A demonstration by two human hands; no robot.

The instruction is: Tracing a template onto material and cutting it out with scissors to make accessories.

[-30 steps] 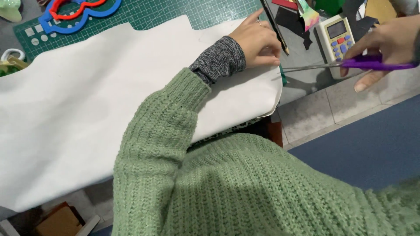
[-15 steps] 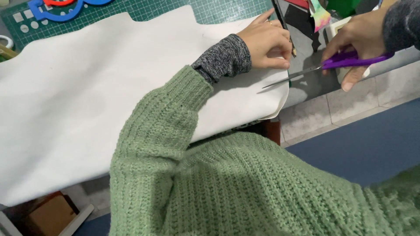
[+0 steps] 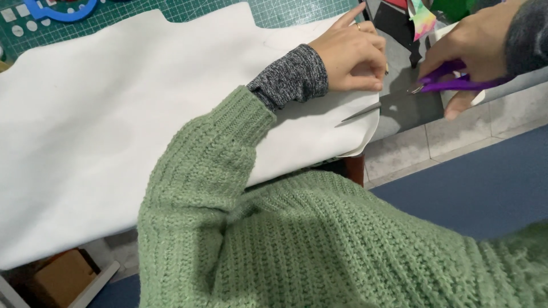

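Head view: the left hand [image 3: 351, 54] lies curled on the white sheet [image 3: 131, 120], fingers folded and pressing it down near its right edge, forefinger stretched out. The right hand [image 3: 476, 48] grips purple scissors [image 3: 425, 90], fingers through the handles, blades nearly closed with the tip touching the sheet's edge just beside the left hand. The sheet covers a green mat [image 3: 228, 8].
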